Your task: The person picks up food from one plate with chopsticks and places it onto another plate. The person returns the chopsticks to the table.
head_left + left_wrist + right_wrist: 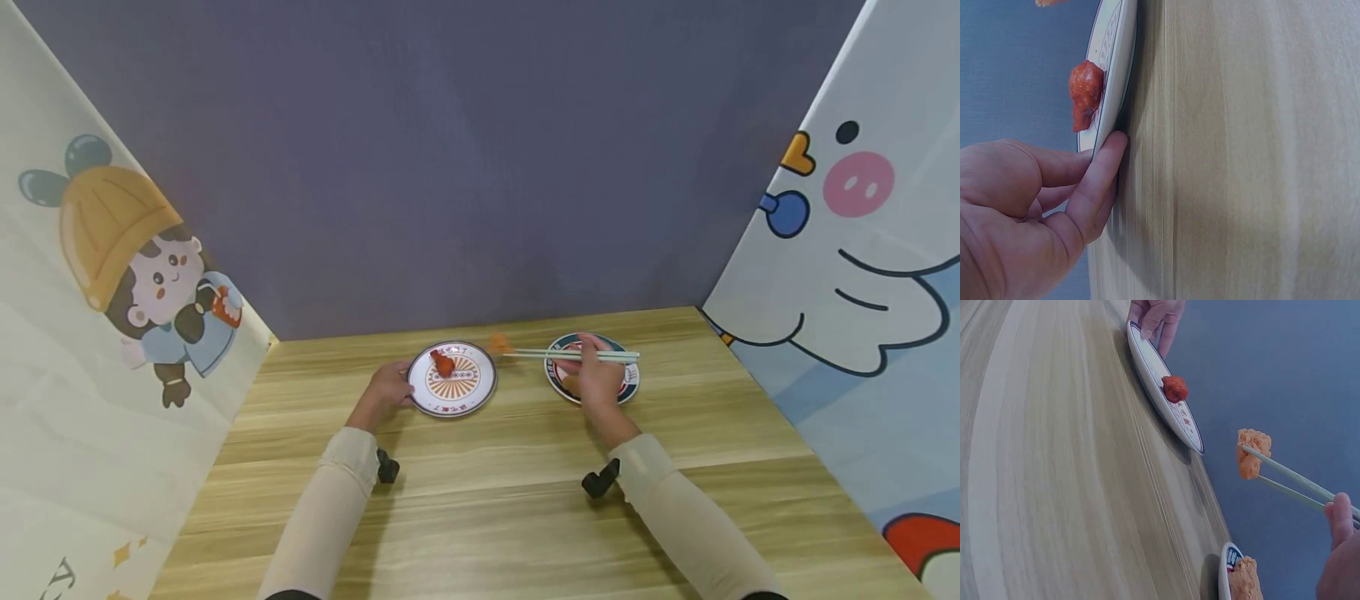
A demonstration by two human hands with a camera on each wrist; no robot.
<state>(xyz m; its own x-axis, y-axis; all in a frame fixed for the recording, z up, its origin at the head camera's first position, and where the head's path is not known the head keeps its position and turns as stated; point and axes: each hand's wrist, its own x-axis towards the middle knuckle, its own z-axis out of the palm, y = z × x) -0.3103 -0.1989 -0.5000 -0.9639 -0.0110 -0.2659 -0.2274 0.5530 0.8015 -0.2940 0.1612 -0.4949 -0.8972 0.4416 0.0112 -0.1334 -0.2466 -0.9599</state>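
Observation:
My left hand (391,386) pinches the left edge of a round white plate (476,390), thumb above and fingers beneath in the left wrist view. On this plate lies a red, glazed drumstick-like piece (1085,90). With my right hand (598,382) I hold a pair of pale chopsticks (1297,479). Their tips grip an orange, crispy-looking food piece (1252,453) in the air, just right of the white plate. Below the right hand is a second, dark-rimmed plate (631,392), partly covered by that hand. A tan fried-looking piece (1245,581) sits on it.
The wood-grain table (480,517) runs back to a dark grey-blue panel (480,167). Cartoon-printed panels (82,400) stand at both sides. A black wrist device (602,479) shows at each cuff.

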